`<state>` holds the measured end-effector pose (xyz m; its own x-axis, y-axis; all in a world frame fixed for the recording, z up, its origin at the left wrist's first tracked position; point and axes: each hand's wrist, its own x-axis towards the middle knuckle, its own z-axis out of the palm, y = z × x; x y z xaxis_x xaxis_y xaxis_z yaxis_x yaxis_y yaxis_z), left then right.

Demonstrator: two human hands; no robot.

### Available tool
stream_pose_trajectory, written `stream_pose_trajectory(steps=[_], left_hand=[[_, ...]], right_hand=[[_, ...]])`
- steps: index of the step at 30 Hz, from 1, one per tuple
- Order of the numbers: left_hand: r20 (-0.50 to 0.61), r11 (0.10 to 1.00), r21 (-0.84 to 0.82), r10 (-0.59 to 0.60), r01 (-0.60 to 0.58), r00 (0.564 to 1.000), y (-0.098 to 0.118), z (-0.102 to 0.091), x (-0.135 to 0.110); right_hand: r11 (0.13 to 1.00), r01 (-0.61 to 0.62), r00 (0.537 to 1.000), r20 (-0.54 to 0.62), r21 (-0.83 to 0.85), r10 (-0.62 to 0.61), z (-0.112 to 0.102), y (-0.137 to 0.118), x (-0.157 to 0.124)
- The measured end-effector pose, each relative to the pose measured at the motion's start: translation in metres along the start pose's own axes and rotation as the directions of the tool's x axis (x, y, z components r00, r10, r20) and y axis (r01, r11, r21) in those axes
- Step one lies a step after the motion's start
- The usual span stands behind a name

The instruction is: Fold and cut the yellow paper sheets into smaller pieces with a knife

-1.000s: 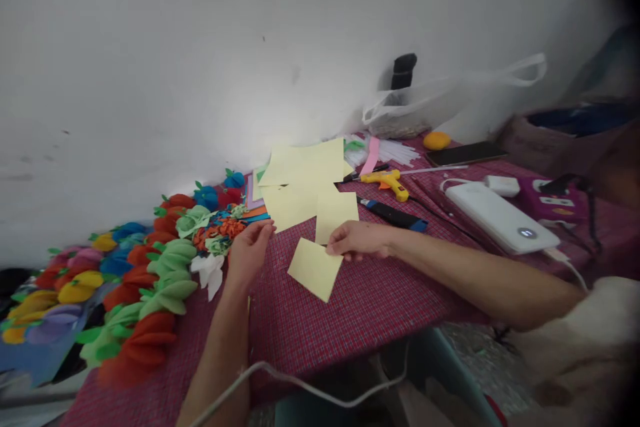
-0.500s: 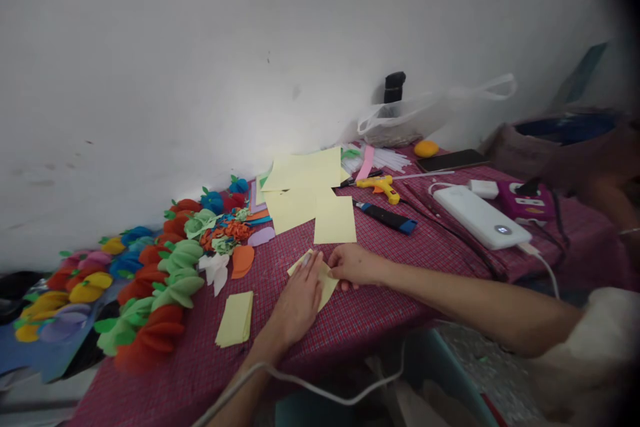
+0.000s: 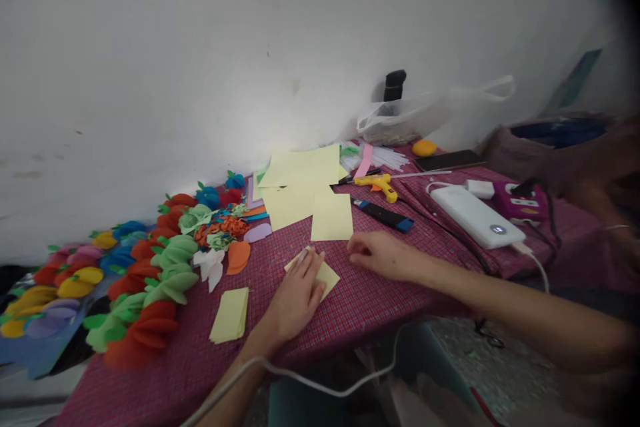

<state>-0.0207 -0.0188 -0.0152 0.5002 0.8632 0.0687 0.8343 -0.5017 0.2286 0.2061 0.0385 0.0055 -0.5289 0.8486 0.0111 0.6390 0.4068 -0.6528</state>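
My left hand (image 3: 295, 297) lies flat with its fingers stretched over a small pale yellow paper (image 3: 327, 277), pressing it against the tablecloth. Part of that paper is hidden under the hand. My right hand (image 3: 383, 255) is off the paper, to its right, with loosely bent fingers and nothing visible in them. Just beyond the hands lies a yellow paper square (image 3: 332, 219). A stack of small yellow papers (image 3: 231, 315) rests to the left of my left hand.
Larger yellow sheets (image 3: 303, 167) lie at the back. On the right are a box cutter (image 3: 385, 215), a yellow glue gun (image 3: 379, 183), a white power bank (image 3: 475, 217) and a purple power socket (image 3: 520, 201). Colourful paper shapes (image 3: 173, 260) crowd the left. A white cable (image 3: 320, 387) crosses my left forearm.
My right hand has let go of the small yellow paper and moved up and right. My left hand stays on the paper, whose right corner now shows. The view has shifted slightly.
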Motion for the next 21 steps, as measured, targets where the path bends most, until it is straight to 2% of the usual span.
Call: stream_pose_trajectory(steps=[3,5,7,11,15,18,21], left_hand=[[0.018,1.000,-0.016,0.015,-0.014,1.000,0.001,-0.010,-0.004],[0.040,0.999,-0.037,0.042,-0.040,0.998,0.000,-0.014,-0.006],[0.064,0.997,-0.057,0.064,-0.060,0.996,-0.002,-0.014,-0.008],[0.063,0.996,-0.062,0.068,-0.064,0.996,-0.006,-0.012,-0.008],[0.035,0.996,-0.056,0.072,-0.070,0.997,-0.008,-0.011,-0.006],[0.021,0.996,-0.047,0.079,-0.078,0.997,-0.007,-0.011,-0.005],[0.001,0.996,-0.040,0.085,-0.085,0.996,-0.007,-0.011,-0.004]], right_hand=[[0.921,-0.081,0.970,-0.243,-0.381,-0.015,-0.030,0.021,0.007],[0.847,-0.126,0.957,-0.288,-0.517,-0.034,-0.042,0.035,0.015],[0.810,-0.172,0.967,-0.252,-0.560,0.031,-0.047,0.048,0.024],[0.811,-0.217,0.975,-0.166,-0.543,0.149,-0.047,0.060,0.027],[0.842,-0.232,0.971,-0.169,-0.488,0.169,-0.055,0.058,0.001],[0.920,-0.139,0.989,-0.099,-0.366,0.110,-0.060,0.050,-0.030],[0.977,-0.029,0.999,-0.020,-0.213,0.025,-0.056,0.037,-0.060]])
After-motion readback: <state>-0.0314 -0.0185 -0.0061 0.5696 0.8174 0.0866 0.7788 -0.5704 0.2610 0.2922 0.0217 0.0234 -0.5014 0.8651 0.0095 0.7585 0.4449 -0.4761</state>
